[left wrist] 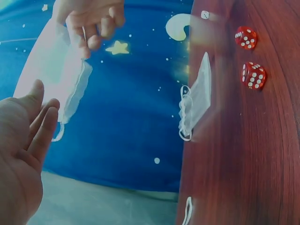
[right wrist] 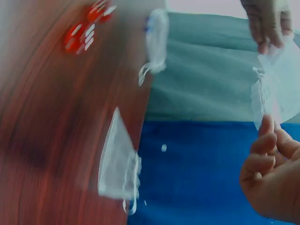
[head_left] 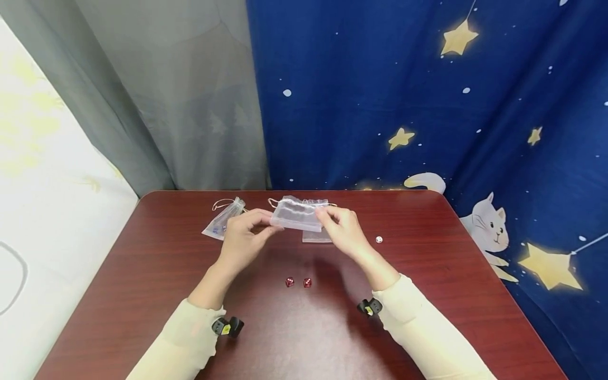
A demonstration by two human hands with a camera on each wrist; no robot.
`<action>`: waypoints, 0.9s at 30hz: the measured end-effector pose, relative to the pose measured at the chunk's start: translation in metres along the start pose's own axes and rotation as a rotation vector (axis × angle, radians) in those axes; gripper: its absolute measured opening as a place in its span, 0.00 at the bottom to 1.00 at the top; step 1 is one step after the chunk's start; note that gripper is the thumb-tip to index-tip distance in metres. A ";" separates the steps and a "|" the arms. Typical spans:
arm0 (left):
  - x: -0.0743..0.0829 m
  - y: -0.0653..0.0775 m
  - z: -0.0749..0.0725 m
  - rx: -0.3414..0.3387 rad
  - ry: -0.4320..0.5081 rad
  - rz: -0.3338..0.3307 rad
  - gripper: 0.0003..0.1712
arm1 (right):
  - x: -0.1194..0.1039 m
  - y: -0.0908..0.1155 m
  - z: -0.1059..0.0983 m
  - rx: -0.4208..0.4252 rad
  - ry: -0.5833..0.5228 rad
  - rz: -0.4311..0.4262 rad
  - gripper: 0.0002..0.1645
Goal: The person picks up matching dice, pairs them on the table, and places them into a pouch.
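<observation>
A sheer white drawstring pouch [head_left: 295, 215] is held up off the table, its closed bottom edge toward me. My left hand [head_left: 241, 240] pinches its left end between thumb and fingers. At the other end, my right hand [head_left: 347, 232] grips it with the thumb on top. Another white pouch [left wrist: 200, 96] lies below on the table, partly hidden behind the held one in the head view. Further left, near my left hand, is a gathered pouch [head_left: 227, 217] with blue dice inside. Two red dice [head_left: 307, 283] with white pips lie nearer to me, between my forearms.
A single white die [head_left: 379, 239] sits to the right of my right hand. The reddish-brown table [head_left: 427, 327] ends at a far edge against a grey curtain [head_left: 199, 132] and a blue star-patterned curtain [head_left: 342, 132].
</observation>
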State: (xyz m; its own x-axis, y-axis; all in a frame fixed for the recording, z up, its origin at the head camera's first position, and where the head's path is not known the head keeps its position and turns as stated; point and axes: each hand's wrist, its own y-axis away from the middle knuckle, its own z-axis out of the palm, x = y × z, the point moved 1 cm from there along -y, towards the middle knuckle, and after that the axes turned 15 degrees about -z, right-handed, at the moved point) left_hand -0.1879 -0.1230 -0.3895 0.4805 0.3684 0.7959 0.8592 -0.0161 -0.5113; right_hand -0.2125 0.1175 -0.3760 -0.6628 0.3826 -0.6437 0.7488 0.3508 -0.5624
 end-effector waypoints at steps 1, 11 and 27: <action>0.002 0.001 0.000 -0.022 0.017 0.006 0.08 | -0.001 -0.001 0.000 -0.001 -0.052 0.051 0.15; 0.010 0.001 -0.007 -0.303 0.094 -0.293 0.14 | -0.013 -0.011 -0.003 0.051 -0.279 0.081 0.08; 0.031 0.000 -0.019 -0.114 0.330 -0.402 0.10 | -0.024 -0.006 0.002 -0.002 -0.317 -0.051 0.05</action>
State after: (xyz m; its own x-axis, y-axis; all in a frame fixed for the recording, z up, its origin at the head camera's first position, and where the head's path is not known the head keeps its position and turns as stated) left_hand -0.1693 -0.1296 -0.3587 0.1232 0.0547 0.9909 0.9918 -0.0420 -0.1210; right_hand -0.2010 0.1044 -0.3586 -0.6626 0.0793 -0.7448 0.7147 0.3643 -0.5970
